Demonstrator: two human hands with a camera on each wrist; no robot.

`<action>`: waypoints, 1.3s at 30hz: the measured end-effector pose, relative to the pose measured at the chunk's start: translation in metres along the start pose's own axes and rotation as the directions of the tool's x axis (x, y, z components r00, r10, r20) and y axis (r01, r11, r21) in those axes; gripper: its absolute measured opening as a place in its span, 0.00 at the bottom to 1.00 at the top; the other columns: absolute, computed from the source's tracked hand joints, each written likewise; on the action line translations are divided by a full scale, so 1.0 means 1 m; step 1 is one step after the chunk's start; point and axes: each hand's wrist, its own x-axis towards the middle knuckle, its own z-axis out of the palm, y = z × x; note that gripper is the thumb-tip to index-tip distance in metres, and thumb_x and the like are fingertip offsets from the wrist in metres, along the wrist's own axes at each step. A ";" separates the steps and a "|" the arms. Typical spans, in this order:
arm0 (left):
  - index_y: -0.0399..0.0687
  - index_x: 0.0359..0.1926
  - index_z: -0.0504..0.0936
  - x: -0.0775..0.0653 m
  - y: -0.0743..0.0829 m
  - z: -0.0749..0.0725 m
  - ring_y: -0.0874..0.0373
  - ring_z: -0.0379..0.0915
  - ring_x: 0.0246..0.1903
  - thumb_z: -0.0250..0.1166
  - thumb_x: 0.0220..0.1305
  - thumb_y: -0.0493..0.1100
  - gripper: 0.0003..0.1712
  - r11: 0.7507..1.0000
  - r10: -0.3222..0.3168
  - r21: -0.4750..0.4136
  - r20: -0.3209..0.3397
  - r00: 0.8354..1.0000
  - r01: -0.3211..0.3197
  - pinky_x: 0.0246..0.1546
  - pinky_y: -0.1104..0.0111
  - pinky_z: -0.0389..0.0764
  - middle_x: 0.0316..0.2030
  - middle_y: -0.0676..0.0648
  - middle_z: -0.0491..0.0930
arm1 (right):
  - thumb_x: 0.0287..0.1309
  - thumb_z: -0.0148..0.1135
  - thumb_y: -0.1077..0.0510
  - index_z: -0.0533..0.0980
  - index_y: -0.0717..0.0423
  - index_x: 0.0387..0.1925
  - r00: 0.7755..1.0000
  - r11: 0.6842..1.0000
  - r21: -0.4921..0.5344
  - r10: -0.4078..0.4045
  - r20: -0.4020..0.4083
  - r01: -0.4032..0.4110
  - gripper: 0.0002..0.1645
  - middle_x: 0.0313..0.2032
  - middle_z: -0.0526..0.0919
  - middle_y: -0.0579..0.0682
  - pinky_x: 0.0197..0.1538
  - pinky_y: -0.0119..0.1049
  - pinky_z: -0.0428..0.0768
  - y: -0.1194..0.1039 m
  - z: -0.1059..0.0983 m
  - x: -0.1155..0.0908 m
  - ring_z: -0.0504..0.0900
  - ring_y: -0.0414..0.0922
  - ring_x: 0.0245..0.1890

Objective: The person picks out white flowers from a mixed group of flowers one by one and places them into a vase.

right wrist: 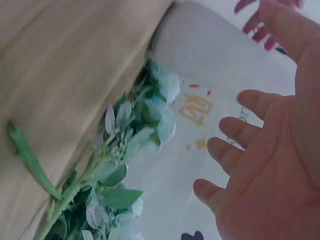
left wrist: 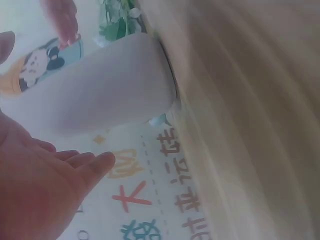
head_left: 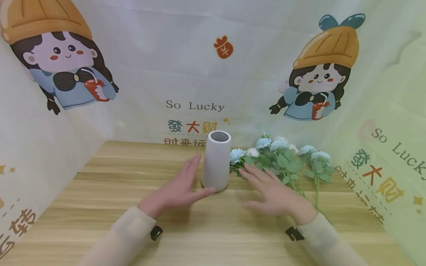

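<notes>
A white tapered vase (head_left: 216, 162) stands upright on the wooden table, its round mouth showing no flowers inside. My left hand (head_left: 178, 188) is at the vase's left side, fingers extended and thumb reaching in front of its base. In the left wrist view the palm (left wrist: 40, 185) faces the vase (left wrist: 100, 87) with nothing in its grasp. To the right of the vase, my right hand (head_left: 271, 190) hovers with fingers spread. The right wrist view shows that palm (right wrist: 275, 165) bare, beside pale blue artificial flowers (right wrist: 160, 120) with green leaves.
Several blue and white flowers (head_left: 279, 144) lie along the back right of the table (head_left: 133, 177), their stems (head_left: 317, 192) pointing toward the front. A printed cloth backdrop (head_left: 159, 55) rises behind the table and along both sides.
</notes>
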 end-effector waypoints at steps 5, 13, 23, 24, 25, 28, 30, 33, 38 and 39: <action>0.49 0.78 0.34 0.022 -0.005 0.006 0.49 0.46 0.68 0.62 0.56 0.76 0.67 0.995 -0.050 -0.089 -0.039 0.998 0.046 0.64 0.46 0.61 0.74 0.41 0.41 | 0.64 0.57 0.31 0.56 0.50 0.75 0.998 0.997 0.036 0.063 -0.003 -0.063 0.48 0.73 0.53 0.51 0.69 0.59 0.56 0.015 -0.012 0.004 0.52 0.51 0.69; 0.46 0.78 0.37 0.050 -0.009 0.022 0.46 0.50 0.67 0.69 0.50 0.73 0.71 0.964 -0.107 -0.256 -0.108 0.988 0.076 0.65 0.45 0.59 0.71 0.38 0.47 | 0.68 0.59 0.41 0.66 0.57 0.69 0.977 0.963 0.170 0.215 -0.008 -0.211 0.37 0.64 0.69 0.56 0.63 0.56 0.69 0.036 -0.033 0.014 0.66 0.52 0.62; 0.47 0.74 0.54 0.062 -0.011 0.030 0.53 0.64 0.59 0.75 0.54 0.60 0.56 0.912 -0.166 -0.398 -0.150 0.975 0.094 0.60 0.49 0.70 0.65 0.44 0.66 | 0.63 0.64 0.52 0.80 0.62 0.42 0.913 0.912 0.074 0.396 0.094 -0.403 0.15 0.36 0.84 0.54 0.41 0.50 0.82 0.052 -0.021 0.019 0.80 0.50 0.35; 0.47 0.74 0.56 0.062 -0.011 0.030 0.53 0.65 0.59 0.75 0.54 0.60 0.55 0.915 -0.171 -0.391 -0.146 0.974 0.102 0.60 0.50 0.70 0.64 0.44 0.67 | 0.61 0.66 0.53 0.80 0.60 0.37 0.903 0.903 0.072 0.415 0.112 -0.424 0.12 0.31 0.83 0.51 0.36 0.47 0.82 0.053 -0.020 0.018 0.79 0.48 0.31; 0.46 0.73 0.57 0.062 -0.011 0.029 0.54 0.65 0.58 0.75 0.55 0.60 0.53 0.914 -0.174 -0.390 -0.142 0.974 0.107 0.60 0.51 0.71 0.63 0.44 0.68 | 0.59 0.68 0.55 0.80 0.59 0.33 0.896 0.897 0.069 0.426 0.123 -0.436 0.09 0.28 0.82 0.49 0.34 0.44 0.81 0.054 -0.019 0.016 0.78 0.47 0.29; 0.46 0.72 0.60 0.061 -0.010 0.027 0.54 0.67 0.57 0.74 0.56 0.60 0.51 0.917 -0.180 -0.382 -0.128 0.975 0.119 0.59 0.52 0.72 0.62 0.44 0.70 | 0.52 0.71 0.60 0.77 0.57 0.26 0.878 0.877 0.086 0.459 0.139 -0.472 0.09 0.22 0.77 0.47 0.28 0.40 0.78 0.055 -0.014 0.014 0.74 0.44 0.24; 0.46 0.72 0.59 0.061 -0.010 0.026 0.54 0.67 0.58 0.73 0.57 0.60 0.50 0.921 -0.178 -0.370 -0.119 0.977 0.122 0.59 0.53 0.72 0.62 0.44 0.69 | 0.48 0.71 0.62 0.77 0.58 0.25 0.875 0.873 0.092 0.466 0.132 -0.479 0.09 0.22 0.77 0.47 0.28 0.39 0.78 0.056 -0.010 0.012 0.74 0.44 0.24; 0.45 0.72 0.59 0.060 -0.010 0.027 0.53 0.67 0.58 0.72 0.58 0.61 0.50 0.932 -0.162 -0.344 -0.114 0.980 0.114 0.60 0.52 0.72 0.62 0.43 0.70 | 0.45 0.72 0.63 0.76 0.58 0.24 0.871 0.868 0.091 0.478 0.111 -0.488 0.09 0.23 0.78 0.47 0.29 0.40 0.79 0.058 -0.003 0.012 0.74 0.45 0.24; 0.43 0.72 0.60 0.057 -0.011 0.031 0.52 0.67 0.58 0.71 0.59 0.62 0.50 0.937 -0.148 -0.334 -0.120 0.982 0.100 0.59 0.52 0.72 0.62 0.42 0.70 | 0.43 0.70 0.66 0.75 0.57 0.22 0.860 0.857 0.082 0.502 0.085 -0.509 0.09 0.21 0.76 0.47 0.25 0.40 0.77 0.058 0.007 0.010 0.73 0.45 0.22; 0.43 0.72 0.60 0.056 -0.011 0.032 0.52 0.67 0.58 0.71 0.59 0.62 0.50 0.938 -0.149 -0.332 -0.122 0.981 0.101 0.59 0.52 0.72 0.62 0.42 0.70 | 0.43 0.69 0.67 0.74 0.57 0.21 0.860 0.857 0.081 0.504 0.082 -0.509 0.09 0.21 0.76 0.47 0.25 0.40 0.77 0.058 0.009 0.010 0.73 0.45 0.22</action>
